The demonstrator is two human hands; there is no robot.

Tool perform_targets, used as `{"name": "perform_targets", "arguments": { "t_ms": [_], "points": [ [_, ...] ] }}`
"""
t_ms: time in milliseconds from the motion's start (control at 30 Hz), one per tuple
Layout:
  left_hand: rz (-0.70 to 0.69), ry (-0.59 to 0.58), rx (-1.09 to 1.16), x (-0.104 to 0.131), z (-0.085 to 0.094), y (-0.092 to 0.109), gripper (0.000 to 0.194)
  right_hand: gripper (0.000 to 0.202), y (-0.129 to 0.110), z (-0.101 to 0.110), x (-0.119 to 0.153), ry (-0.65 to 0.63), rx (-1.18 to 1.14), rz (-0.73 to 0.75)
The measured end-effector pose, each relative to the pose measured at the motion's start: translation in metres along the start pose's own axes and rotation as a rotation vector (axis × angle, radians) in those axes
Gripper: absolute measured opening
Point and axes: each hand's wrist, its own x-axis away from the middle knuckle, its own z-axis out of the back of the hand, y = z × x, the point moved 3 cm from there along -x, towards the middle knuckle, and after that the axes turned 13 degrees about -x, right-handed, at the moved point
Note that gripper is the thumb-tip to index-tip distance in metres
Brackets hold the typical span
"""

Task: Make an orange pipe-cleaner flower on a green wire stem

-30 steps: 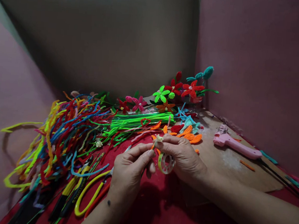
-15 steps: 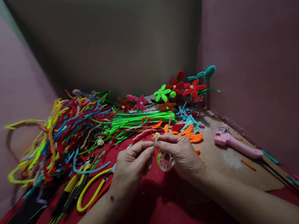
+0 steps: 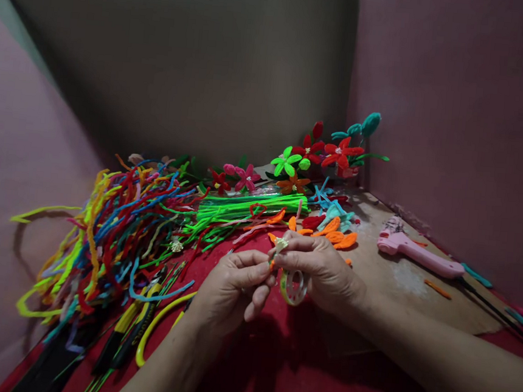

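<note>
Right now both hands meet over a red cloth (image 3: 301, 370). The left hand (image 3: 230, 288) has thumb and forefinger pinched together on the lower end of a small stamen bundle (image 3: 280, 244), its other fingers curled loosely beneath. The right hand (image 3: 323, 271) is closed on the same bundle from the other side, fingertips touching the left hand's, and a tape roll (image 3: 294, 286) hangs under its fingers, just right of the left thumb. An orange bit shows between the fingertips of the two hands, too small to tell what it is.

Just beyond the right hand lie orange petals (image 3: 335, 236), with a red petal (image 3: 313, 221) and light blue pieces (image 3: 335, 213) behind them. Further beyond, near the wall, stand finished flowers (image 3: 311, 154) in red, green, pink and orange. Beyond the left hand lies a bundle of green stems (image 3: 246, 207), and to the left of that hand sprawls a big heap of mixed pipe cleaners (image 3: 116, 232). Close by the left wrist lie yellow-handled cutters (image 3: 158, 324) and dark pliers (image 3: 133, 331). Well to the right of the right hand, a pink glue gun (image 3: 414, 253) rests on a bare board (image 3: 400, 287).
</note>
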Motion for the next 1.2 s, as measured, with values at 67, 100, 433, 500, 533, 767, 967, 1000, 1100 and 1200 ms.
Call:
{"name": "perform_targets", "arguments": {
  "t_ms": [67,100,433,500,533,767,967,1000,1100,1200],
  "points": [
    [-0.021,0.053,-0.096,0.001,-0.002,0.001,0.016,0.007,0.003,0.003,-0.001,0.043,0.013,0.003],
    [-0.05,0.107,-0.16,0.002,-0.003,0.002,0.015,0.009,0.004,0.004,-0.001,0.07,0.012,0.004],
    [-0.738,0.559,-1.208,0.012,-0.007,0.004,0.011,0.012,0.012,0.003,-0.003,0.182,-0.017,-0.004],
    [-0.891,0.59,-1.379,0.014,-0.008,0.006,0.014,0.013,0.013,0.004,-0.003,0.188,0.02,-0.014],
    [-0.94,0.608,-1.437,0.014,-0.008,0.007,0.014,0.014,0.013,0.005,-0.003,0.191,0.031,-0.023],
    [-0.911,0.576,-1.432,0.016,-0.006,0.013,0.009,0.025,0.01,0.0,-0.004,0.055,0.029,-0.032],
    [-0.537,0.517,-1.133,0.015,0.0,0.013,0.013,0.011,0.007,0.004,-0.005,0.038,0.116,-0.069],
    [-0.445,0.48,-1.013,0.014,0.0,0.013,0.015,0.01,0.007,0.004,-0.006,0.035,0.093,-0.08],
    [-0.213,0.355,-0.633,0.013,-0.001,0.013,0.017,0.014,0.008,0.005,-0.007,0.026,0.001,-0.093],
    [-0.07,0.216,-0.338,0.013,-0.002,0.012,0.018,0.013,0.009,0.005,-0.007,-0.011,-0.037,-0.139]
  ]
}}
